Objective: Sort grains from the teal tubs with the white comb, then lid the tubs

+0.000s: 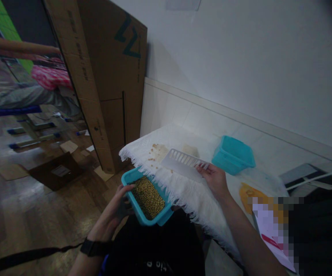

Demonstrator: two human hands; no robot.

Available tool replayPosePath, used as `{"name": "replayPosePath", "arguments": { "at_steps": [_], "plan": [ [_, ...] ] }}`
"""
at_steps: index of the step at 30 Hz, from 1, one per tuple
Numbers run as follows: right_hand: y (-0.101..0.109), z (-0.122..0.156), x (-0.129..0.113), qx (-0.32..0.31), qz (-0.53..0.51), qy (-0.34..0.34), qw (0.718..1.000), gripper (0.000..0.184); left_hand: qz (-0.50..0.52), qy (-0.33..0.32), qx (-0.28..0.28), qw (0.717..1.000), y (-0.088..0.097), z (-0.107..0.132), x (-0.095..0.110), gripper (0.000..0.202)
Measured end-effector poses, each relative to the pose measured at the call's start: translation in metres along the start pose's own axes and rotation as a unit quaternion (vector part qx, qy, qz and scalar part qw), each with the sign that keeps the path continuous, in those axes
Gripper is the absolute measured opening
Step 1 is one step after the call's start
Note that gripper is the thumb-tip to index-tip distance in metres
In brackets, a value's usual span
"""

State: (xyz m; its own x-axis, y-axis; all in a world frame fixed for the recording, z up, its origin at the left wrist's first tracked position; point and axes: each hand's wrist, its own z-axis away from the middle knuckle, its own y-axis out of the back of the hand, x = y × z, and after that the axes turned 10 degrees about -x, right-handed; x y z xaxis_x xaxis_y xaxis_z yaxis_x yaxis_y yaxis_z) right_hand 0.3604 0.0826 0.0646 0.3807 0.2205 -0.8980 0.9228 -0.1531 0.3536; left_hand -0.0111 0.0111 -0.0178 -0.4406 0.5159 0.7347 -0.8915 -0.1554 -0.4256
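Now most of the small round golden beans (150, 197) sit in the turquoise rectangular plastic tub (147, 222), a few strays left on the white fringed cloth (203, 201)!
Left hand (118, 207) curled round the tub's edge, thumb over its rim; right hand (215, 180) fingers closed in a pinch on a thin white slotted plastic sheet (179, 167) beside those strays.

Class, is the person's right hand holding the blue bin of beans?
No, the right hand holds a pale slotted piece, while the left hand grips the blue bin of beans.
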Motion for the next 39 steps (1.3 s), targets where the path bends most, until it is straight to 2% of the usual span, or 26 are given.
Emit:
{"name": "replayPosePath", "arguments": {
  "at_steps": [5, 18, 24, 27, 32, 39],
  "plan": [
    [-0.006, 0.002, -0.001, -0.001, -0.028, -0.01, 1.0, 0.073, 0.008, -0.003, 0.002, 1.0, 0.0, 0.001, 0.001, 0.092],
    [-0.016, 0.003, -0.003, -0.019, -0.044, -0.015, 0.999, 0.075, 0.011, -0.004, -0.009, 1.0, 0.0, 0.002, 0.001, 0.086],
    [-0.016, 0.001, -0.004, -0.023, -0.058, -0.021, 0.998, 0.082, 0.011, 0.006, 0.008, 1.0, 0.002, -0.002, -0.002, 0.096],
    [-0.017, 0.0, -0.004, -0.029, -0.059, -0.023, 0.998, 0.085, 0.005, 0.001, 0.002, 1.0, 0.002, -0.002, -0.002, 0.093],
    [-0.018, -0.002, -0.006, -0.035, -0.055, -0.021, 0.998, 0.079, 0.009, -0.006, -0.002, 1.0, 0.001, -0.001, -0.001, 0.087],
    [-0.019, -0.003, -0.006, -0.016, -0.024, 0.005, 1.0, 0.07, 0.01, 0.005, 0.01, 1.0, -0.005, 0.005, 0.008, 0.093]
  ]
}}
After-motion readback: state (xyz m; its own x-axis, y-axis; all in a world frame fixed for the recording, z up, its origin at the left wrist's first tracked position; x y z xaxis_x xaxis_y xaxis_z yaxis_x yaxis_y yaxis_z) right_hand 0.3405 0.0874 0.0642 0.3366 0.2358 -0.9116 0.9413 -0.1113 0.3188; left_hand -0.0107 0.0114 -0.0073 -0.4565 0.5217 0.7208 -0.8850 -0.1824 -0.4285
